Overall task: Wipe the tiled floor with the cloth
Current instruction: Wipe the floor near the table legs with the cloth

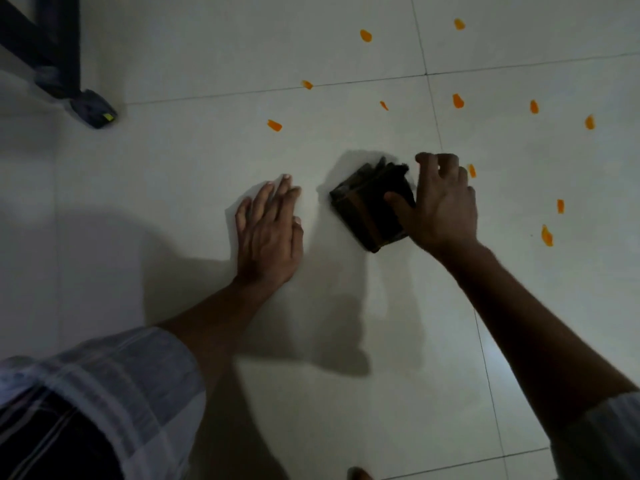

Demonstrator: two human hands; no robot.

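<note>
A dark folded cloth (363,209) with brown stripes lies on the pale tiled floor (207,161) near the middle of the view. My right hand (440,206) is on the cloth's right edge, thumb laid across its top and fingers curled over its far side. Flat on the tile just left of the cloth, my left hand (268,233) rests with straight fingers and holds nothing. Several orange smears dot the floor, such as one smear (274,125) beyond the left hand and another smear (547,235) to the right of the right hand.
A dark furniture leg (52,46) with a padded foot (94,109) stands at the far left corner. Grout lines (426,73) cross beyond the cloth. My checked garment (86,410) fills the lower left, and a toe (360,474) shows at the bottom edge.
</note>
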